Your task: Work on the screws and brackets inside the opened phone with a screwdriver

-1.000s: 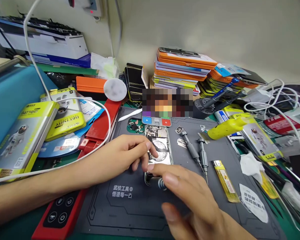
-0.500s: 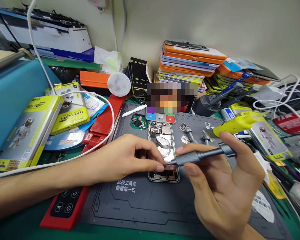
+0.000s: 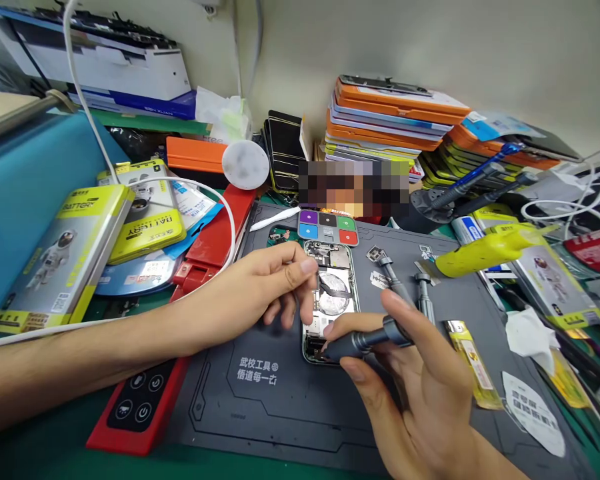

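Note:
My right hand grips a grey screwdriver, whose tip points down over the lower end of an opened phone. Inside the phone's pale frame, circuit parts and a round silver coil show. My left hand hovers at the phone's left edge, its fingers loosely bent and apart, with nothing visible in them. The screwdriver's tip is too small and dark to make out. Beneath lies a dark grey work mat.
Two more screwdrivers lie right of the phone, near a yellow bottle. A colored tray and white plastic tool sit behind. Battery boxes and a red device stand left, with a white cable crossing there.
My left hand has drawn up and back from the screwdriver tip, its pinch loosened. My right hand has moved down and left with the screwdriver. The view has shifted slightly.

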Motion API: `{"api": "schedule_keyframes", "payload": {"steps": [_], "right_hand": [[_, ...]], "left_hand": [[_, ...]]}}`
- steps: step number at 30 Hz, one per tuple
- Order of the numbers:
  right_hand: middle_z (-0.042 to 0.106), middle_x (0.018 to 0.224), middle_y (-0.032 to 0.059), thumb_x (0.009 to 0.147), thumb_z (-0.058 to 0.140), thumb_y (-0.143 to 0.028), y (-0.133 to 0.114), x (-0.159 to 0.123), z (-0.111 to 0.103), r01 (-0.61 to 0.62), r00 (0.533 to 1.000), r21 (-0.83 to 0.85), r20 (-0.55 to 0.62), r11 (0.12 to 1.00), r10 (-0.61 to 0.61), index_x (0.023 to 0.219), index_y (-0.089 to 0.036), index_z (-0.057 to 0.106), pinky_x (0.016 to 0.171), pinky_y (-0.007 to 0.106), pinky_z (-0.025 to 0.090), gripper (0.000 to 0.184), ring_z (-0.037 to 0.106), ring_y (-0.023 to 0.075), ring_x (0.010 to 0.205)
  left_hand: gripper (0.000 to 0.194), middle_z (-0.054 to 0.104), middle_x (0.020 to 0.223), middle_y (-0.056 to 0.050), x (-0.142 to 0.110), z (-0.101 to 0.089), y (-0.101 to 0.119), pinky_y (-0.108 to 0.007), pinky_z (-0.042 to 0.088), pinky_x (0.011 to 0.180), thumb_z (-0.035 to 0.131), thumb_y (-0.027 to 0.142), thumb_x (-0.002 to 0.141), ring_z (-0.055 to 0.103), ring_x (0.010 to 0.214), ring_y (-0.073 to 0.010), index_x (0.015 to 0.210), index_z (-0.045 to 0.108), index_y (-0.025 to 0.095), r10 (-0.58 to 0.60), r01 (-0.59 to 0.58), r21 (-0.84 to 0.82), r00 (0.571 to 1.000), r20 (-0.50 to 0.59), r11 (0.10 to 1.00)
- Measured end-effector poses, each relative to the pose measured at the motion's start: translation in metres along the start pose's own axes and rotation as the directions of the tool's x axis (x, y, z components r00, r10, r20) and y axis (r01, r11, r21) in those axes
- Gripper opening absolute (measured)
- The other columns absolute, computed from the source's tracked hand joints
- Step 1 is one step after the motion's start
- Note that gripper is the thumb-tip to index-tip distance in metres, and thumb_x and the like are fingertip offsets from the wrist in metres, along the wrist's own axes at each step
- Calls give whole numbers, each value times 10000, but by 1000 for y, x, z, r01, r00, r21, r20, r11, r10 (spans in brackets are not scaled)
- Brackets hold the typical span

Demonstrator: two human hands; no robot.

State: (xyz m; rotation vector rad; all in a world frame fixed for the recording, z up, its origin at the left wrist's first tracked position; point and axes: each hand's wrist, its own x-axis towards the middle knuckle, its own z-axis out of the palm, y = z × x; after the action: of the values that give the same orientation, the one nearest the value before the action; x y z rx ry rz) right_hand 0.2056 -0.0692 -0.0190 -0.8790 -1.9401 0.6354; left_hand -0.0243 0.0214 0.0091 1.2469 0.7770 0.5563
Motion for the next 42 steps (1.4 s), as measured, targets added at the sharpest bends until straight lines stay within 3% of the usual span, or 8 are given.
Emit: {"api": "schedule_keyframes", "payload": {"steps": [7,10,15,19,26,30,36,42], "right_hand": [[623,1491,189,908,609,93,4,-2,0,84,996,-103,48,991,-79,1700,-204,249,1020,431,665,919,690,273,1310],[689,1365,163,898,600,85,2,6,0,122,991,-127,64,984,-114,1687,-207,272,953,395,681,903,732,248,1200],[747,1129,89,914,598,-3,-7,18,-5,254,967,-232,98,939,-237,1461,-237,578,777,330,681,595,776,206,938],[733,1328,128,978,517,-72,-13,19,-10,177,978,-200,147,964,-149,1526,-230,497,958,423,685,571,764,267,1190],[704,1379,121,929,493,33,-9,15,-8,182,981,-144,99,973,-169,1620,-202,407,1037,433,651,735,718,247,1263],[725,1345,119,930,638,-5,-5,12,-6,159,987,-116,43,980,-155,1645,-206,368,989,401,670,791,756,248,1173],[737,1081,60,1012,559,-21,-5,15,-3,-79,955,155,-271,985,119,1584,-277,427,841,338,686,640,759,200,995],[712,1143,74,1018,559,-28,-6,18,-1,-79,960,160,-254,984,118,1585,-287,418,805,348,683,639,746,205,1003]], "left_hand": [[446,664,756,49,-2,0,1,-256,432,614,470,485,1126,550,643,-107,805,601,205,-38,40,159,999,-13,986],[504,635,725,48,-2,0,2,-283,419,627,420,514,1131,532,639,-122,768,590,208,-50,55,197,998,-34,979],[483,587,673,58,-2,0,1,-297,381,629,453,488,1117,501,634,-130,738,561,209,-54,58,206,998,-27,977],[478,570,675,63,-3,-1,-1,-292,373,623,455,474,1120,464,624,-126,739,567,208,-41,45,226,999,-22,973],[421,614,709,85,-5,1,-1,-258,422,612,419,503,1141,533,619,-107,843,528,226,-35,43,161,998,-53,986],[301,662,774,97,-4,3,0,-223,435,599,499,489,1125,578,652,-95,951,541,247,-24,28,101,999,-34,995],[109,799,912,59,-3,4,5,-194,505,824,771,289,979,711,889,-120,902,813,224,-47,23,233,994,100,972],[124,826,935,60,-4,5,4,-207,517,836,761,300,985,746,918,-148,931,848,230,-52,-4,338,986,158,941]]}}
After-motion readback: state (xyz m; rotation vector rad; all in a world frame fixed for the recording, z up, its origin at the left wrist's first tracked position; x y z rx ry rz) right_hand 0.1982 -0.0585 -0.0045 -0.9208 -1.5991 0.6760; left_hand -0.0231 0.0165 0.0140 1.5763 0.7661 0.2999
